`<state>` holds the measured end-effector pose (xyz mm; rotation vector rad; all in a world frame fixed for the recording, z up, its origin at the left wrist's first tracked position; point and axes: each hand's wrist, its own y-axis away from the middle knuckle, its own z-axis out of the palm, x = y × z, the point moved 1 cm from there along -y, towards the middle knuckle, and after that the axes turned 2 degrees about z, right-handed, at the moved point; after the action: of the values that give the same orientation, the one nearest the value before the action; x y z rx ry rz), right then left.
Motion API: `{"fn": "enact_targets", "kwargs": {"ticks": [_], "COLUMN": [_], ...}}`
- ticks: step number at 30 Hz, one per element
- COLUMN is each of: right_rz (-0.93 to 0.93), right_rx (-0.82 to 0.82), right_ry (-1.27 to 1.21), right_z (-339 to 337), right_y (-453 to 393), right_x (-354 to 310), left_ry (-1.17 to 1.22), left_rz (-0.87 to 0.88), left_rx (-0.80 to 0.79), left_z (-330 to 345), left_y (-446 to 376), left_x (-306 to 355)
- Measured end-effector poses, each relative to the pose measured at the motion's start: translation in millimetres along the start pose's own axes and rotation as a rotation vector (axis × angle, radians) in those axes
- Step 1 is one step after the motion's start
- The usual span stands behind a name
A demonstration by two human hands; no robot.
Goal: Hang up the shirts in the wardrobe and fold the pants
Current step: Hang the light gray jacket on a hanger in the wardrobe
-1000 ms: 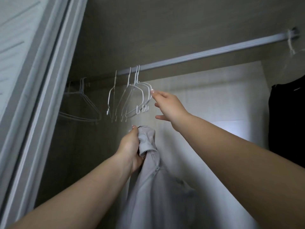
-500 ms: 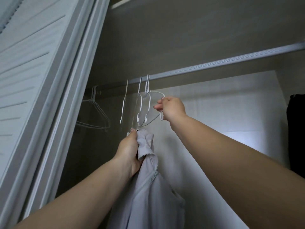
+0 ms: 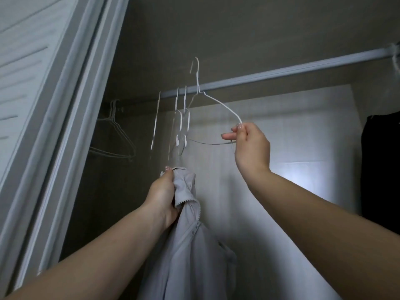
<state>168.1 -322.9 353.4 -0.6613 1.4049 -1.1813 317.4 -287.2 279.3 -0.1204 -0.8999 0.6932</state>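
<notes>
- Left hand (image 3: 161, 197) nearest the camera, low centre, fist clenched round the bunched top of a pale grey shirt (image 3: 190, 252); fingers curled tight into the fabric.
- Shirt hangs straight down from that fist, with a zip or snap placket down the front and a zigzag-cut edge just under the grip. Not on any hanger; held up in the open wardrobe, below the rail.
- Right hand (image 3: 251, 148) higher and to the right, grasping a white wire hanger (image 3: 216, 102) at its right shoulder end, fingers curled round the wire, index finger poking out to the left.
- Held hanger is tilted. Its hook stands above the rail (image 3: 281, 72), clear of it and not hooked on. Its bottom bar runs left from the hand toward the hanging cluster.
- Behind it, a cluster of empty white hangers (image 3: 181, 122) hooked on the rail, seen nearly edge-on, just above the shirt's top.
- Further left, two or so more empty hangers (image 3: 116, 135) on the rail, deep in shadow near the wardrobe's left side.
- Louvred white door (image 3: 32, 83) and its frame fill the left of the frame.
- Dark garment (image 3: 381, 169) hangs at the far right edge.
- Pale back wall (image 3: 281, 148) of the wardrobe behind everything, with a bright patch beside the right forearm.
- No pants in shot.
</notes>
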Motion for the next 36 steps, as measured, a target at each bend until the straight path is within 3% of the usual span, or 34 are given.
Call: {"fn": "enact_targets", "kwargs": {"ticks": [7, 20, 26, 36], "right_rz": [0.093, 0.257, 0.364, 0.397], "right_rx": [0.043, 0.022, 0.018, 0.01], "right_ry": [-0.079, -0.161, -0.141, -0.174], "right_z": [-65.0, -158.5, -174.4, -189.1], "right_y": [29.1, 109.5, 155.4, 186.1], "right_x": [41.3, 99.9, 131.6, 148.1], "left_ry": [0.004, -0.125, -0.432, -0.65], "left_rz": [-0.071, -0.162, -0.106, -0.074], "left_rx": [-0.03, 0.108, 0.096, 0.157], "left_z": [-3.7, -55.8, -99.3, -142.9], "left_y": [6.6, -3.0, 0.8, -13.7], "left_x": [-30.5, -100.7, -128.0, -130.2]}}
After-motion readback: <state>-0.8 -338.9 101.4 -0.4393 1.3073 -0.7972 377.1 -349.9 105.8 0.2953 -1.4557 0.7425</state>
